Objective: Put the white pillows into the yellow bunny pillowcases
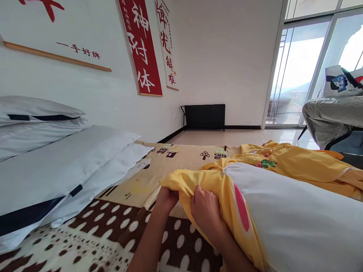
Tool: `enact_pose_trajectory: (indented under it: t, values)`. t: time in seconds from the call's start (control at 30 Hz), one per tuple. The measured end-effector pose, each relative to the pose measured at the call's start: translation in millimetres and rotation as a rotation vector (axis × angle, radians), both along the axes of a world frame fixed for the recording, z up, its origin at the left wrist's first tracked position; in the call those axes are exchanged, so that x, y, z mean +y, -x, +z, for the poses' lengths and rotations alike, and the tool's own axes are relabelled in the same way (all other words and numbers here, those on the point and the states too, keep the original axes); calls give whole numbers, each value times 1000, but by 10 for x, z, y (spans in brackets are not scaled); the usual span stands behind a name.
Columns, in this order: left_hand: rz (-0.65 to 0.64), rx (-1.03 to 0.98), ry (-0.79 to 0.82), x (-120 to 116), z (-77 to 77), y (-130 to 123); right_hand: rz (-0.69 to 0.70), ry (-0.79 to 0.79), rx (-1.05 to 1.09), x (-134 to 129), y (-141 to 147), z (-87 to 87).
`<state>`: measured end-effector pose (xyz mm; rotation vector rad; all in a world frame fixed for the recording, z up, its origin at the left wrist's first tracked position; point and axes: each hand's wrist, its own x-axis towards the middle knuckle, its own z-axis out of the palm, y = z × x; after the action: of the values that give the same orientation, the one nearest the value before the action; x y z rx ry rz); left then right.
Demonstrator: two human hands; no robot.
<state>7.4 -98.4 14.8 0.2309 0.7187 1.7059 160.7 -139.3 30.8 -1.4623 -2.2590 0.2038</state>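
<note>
A yellow pillowcase (224,189) with a pink-and-white ear-shaped patch is bunched around the left end of a plump white pillow (300,207). My left hand (168,199) is closed on the far left corner of the pillowcase, its fingertips partly hidden under the cloth. Just to the right, my right hand (205,207) grips a fold of the same cloth with curled fingers. Most of the pillow's white surface lies bare on the right. More yellow fabric (289,160) with a green leaf print is spread behind it.
Several white pillows with dark bands (76,158) lie stacked at left along the wall. Beneath everything is a patterned blanket (138,185). A folded black panel (204,117) leans on the far wall. Plastic-covered furniture (337,117) stands at right, near glass doors (297,75).
</note>
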Motion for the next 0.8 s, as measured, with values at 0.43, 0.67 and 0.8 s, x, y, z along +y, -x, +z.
enact_pose_trajectory:
  t: [0.43, 0.67, 0.8]
  values:
    - [12, 2, 1, 0, -3, -5, 24, -27, 11, -4, -7, -12]
    - [21, 9, 4, -13, 28, -19, 17, -49, 51, 4, -1, -39]
    - [20, 8, -2, -1, 13, -14, 16, -74, 87, -11, -10, -41]
